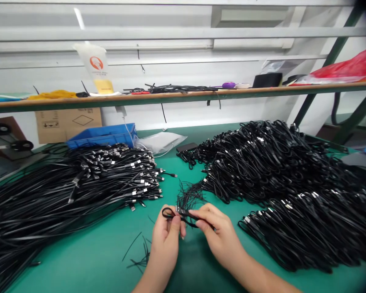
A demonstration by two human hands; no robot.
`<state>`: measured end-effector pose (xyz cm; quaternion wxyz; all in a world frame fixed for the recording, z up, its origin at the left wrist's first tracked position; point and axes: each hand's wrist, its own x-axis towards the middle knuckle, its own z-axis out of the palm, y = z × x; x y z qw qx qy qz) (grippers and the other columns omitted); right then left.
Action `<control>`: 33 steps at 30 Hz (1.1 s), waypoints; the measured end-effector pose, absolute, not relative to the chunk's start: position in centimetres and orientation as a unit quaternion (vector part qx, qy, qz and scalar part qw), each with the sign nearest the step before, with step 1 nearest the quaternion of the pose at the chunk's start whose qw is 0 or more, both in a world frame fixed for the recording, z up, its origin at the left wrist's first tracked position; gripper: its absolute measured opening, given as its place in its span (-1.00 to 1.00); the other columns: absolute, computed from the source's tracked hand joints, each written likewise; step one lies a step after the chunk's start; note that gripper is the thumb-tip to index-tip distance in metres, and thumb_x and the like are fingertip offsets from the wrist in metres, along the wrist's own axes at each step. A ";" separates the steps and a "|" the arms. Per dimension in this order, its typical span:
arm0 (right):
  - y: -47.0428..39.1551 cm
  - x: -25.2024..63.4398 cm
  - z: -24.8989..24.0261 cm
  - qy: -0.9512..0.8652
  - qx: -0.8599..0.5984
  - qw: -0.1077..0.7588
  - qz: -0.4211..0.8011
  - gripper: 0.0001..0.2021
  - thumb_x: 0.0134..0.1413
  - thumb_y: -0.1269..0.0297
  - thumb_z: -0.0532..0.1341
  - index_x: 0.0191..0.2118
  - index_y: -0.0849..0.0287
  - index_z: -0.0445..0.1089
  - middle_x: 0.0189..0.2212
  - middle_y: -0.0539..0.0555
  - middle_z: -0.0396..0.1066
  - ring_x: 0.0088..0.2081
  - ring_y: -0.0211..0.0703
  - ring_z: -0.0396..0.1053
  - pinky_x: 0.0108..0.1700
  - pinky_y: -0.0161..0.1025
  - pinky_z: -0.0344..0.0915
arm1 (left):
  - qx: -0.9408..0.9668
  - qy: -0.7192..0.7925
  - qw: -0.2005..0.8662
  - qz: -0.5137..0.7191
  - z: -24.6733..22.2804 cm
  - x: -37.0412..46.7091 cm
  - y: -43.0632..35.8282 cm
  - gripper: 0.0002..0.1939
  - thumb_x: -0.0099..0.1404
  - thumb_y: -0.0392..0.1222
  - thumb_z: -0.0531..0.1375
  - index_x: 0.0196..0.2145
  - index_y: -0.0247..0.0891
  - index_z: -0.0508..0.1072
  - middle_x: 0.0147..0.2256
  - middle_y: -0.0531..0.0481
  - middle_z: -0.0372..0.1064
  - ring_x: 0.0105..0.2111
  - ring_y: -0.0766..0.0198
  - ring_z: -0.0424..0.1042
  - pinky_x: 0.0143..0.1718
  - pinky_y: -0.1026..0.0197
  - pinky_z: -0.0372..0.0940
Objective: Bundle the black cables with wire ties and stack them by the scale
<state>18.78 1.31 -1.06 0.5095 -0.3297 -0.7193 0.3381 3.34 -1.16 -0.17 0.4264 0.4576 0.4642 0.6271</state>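
Note:
Between my two hands is a black USB cable [192,223], folded into a narrow bundle with a small loop at its left end. My left hand [168,232] pinches it near that loop, thumb on top. The fingers of my right hand [217,226] close on the other end. A shiny plug shows at the top of the fold, near my left fingertips. Just beyond the hands lies a tangle of thin black ties [190,196]. More loose ties [144,258] lie on the green table to the left of my left wrist.
Straight, unfolded cables [79,195] form a big pile at left, plugs pointing right. Folded cables are heaped at right [262,162], with a row of bundles [305,232] in front. Behind stand a blue tray [102,136] and a white plastic bag [161,142], below a shelf [171,97].

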 end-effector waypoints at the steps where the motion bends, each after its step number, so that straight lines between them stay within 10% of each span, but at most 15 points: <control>1: 1.2 18.7 -1.1 -0.708 -0.336 0.518 0.343 -0.78 0.23 0.38 0.16 -0.10 0.06 0.53 -0.38 0.04 0.37 -0.38 -0.18 0.33 -0.37 -0.29 0.25 | 0.458 0.465 0.425 0.628 -0.1 3.3 -1.2 -0.54 0.22 0.28 0.22 -0.35 -0.20 0.28 -0.62 0.20 0.20 -0.60 0.38 0.21 -0.50 0.31 0.13; 25: 0.9 18.7 -0.5 -0.742 -0.318 0.490 0.328 -0.87 0.17 0.46 0.25 -0.35 0.13 0.51 -0.44 0.02 0.36 -0.35 -0.19 0.34 -0.30 -0.27 0.24 | 0.483 0.426 0.483 0.593 0.4 2.9 -1.6 -0.69 0.24 0.05 0.30 -0.35 -0.26 0.40 -0.52 0.15 0.21 -0.62 0.44 0.22 -0.55 0.34 0.14; 29: 1.3 18.6 -0.5 -0.652 -0.296 0.479 0.507 -0.89 0.05 0.35 0.36 -0.44 0.14 0.44 -0.22 0.08 0.47 -0.14 -0.10 0.42 -0.07 -0.15 0.30 | 0.474 0.413 0.496 0.599 0.4 2.9 -1.7 -0.68 0.22 0.04 0.32 -0.38 -0.28 0.40 -0.42 0.12 0.23 -0.63 0.49 0.20 -0.57 0.34 0.10; 33: 1.2 18.5 -0.1 -0.458 -0.264 0.409 0.744 -0.69 -0.18 0.22 0.51 -0.44 0.18 0.38 -0.29 0.02 0.46 -0.33 -0.21 0.44 -0.31 -0.28 0.36 | 0.477 0.399 0.523 0.583 0.4 3.0 -1.8 -0.67 0.25 0.07 0.28 -0.35 -0.25 0.37 -0.52 0.16 0.16 -0.63 0.45 0.14 -0.53 0.31 0.15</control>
